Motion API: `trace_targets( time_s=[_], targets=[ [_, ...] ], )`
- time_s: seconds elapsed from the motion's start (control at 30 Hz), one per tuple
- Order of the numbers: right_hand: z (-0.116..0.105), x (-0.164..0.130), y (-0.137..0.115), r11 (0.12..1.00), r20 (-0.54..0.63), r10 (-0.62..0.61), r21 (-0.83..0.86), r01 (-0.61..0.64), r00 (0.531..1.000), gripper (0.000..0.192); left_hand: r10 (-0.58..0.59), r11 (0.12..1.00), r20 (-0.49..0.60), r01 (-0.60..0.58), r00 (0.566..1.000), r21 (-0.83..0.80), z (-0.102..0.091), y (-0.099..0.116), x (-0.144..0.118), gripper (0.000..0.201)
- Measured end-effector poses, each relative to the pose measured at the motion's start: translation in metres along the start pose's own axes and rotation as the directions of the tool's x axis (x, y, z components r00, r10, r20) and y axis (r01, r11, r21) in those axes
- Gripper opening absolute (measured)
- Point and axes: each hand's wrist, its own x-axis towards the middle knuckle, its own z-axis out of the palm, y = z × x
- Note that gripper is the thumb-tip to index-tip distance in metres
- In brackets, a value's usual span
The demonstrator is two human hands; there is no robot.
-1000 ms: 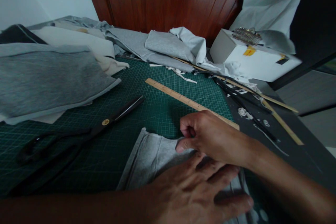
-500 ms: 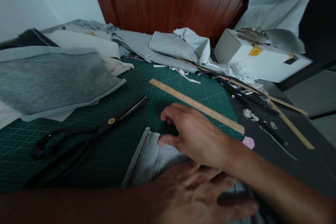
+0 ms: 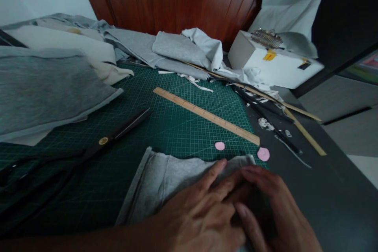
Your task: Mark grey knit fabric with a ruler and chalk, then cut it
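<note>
The left hand [image 3: 203,212] and right hand [image 3: 265,208] are lying open, side by side, pressing the near grey cloth piece [image 3: 165,181] flat on the green cutting mat [image 3: 177,122].

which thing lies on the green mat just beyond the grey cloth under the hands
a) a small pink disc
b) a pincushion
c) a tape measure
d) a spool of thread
a: a small pink disc lies on the cutting mat just past the far edge of the grey cloth, between it and the wooden ruler; both hands rest flat on the cloth.

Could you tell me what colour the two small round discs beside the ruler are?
Pink discs, shown by the head view on the mat's right edge.
</note>
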Motion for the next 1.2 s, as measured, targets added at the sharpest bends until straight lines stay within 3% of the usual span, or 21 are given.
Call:
trace_targets(
  time_s=[0.1, 0.2, 0.43, 0.57, 0.73, 0.8, 0.87, 0.97, 1.07, 1.2],
  targets=[
    [-0.001, -0.010, 0.009, 0.993, 0.072, -0.068, -0.092, 0.075, 0.995, 0.057, 0.057, 0.998, -0.011, -0.057, 0.998, 0.026, -0.003, 0.002, 0.002, 0.033],
    [-0.003, -0.018, 0.017, 0.973, 0.150, -0.137, -0.164, 0.161, 0.979, 0.065, 0.041, 0.999, -0.016, -0.041, 0.999, 0.034, -0.004, 0.001, 0.001, 0.035],
    [-0.007, -0.032, 0.024, 0.949, 0.149, -0.104, -0.280, 0.143, 0.983, 0.078, -0.031, 0.994, 0.005, 0.030, 1.000, 0.101, -0.015, 0.004, -0.001, 0.050],
    [-0.009, -0.035, 0.026, 0.916, 0.114, -0.167, -0.349, 0.197, 0.979, 0.066, -0.021, 0.987, 0.004, 0.020, 1.000, 0.161, -0.016, 0.006, -0.003, 0.048],
    [-0.017, -0.028, 0.032, 0.837, 0.073, -0.314, -0.450, 0.312, 0.947, 0.033, 0.010, 0.986, 0.052, -0.018, 0.999, 0.168, -0.008, 0.003, -0.003, 0.049],
    [-0.023, -0.014, 0.030, 0.840, 0.133, -0.320, -0.418, 0.346, 0.938, 0.021, 0.034, 0.988, 0.062, -0.043, 0.997, 0.147, -0.005, 0.002, -0.004, 0.049],
    [-0.031, 0.006, 0.025, 0.881, 0.185, -0.284, -0.336, 0.332, 0.941, 0.024, 0.047, 0.990, 0.069, -0.056, 0.997, 0.133, -0.003, 0.003, -0.004, 0.049],
    [-0.037, 0.040, 0.017, 0.967, 0.195, -0.180, -0.143, 0.209, 0.964, 0.028, 0.030, 0.989, 0.043, -0.036, 0.999, 0.145, -0.001, 0.005, -0.005, 0.048],
    [-0.032, 0.067, 0.010, 0.997, 0.234, -0.081, 0.026, 0.077, 0.969, 0.023, 0.048, 0.983, -0.020, -0.044, 0.999, 0.181, -0.003, 0.006, -0.005, 0.046],
    [-0.020, 0.079, 0.011, 0.999, 0.343, -0.028, 0.032, 0.018, 0.939, 0.023, 0.064, 0.979, -0.080, -0.047, 0.995, 0.197, -0.006, 0.005, -0.005, 0.043]
  ],
)
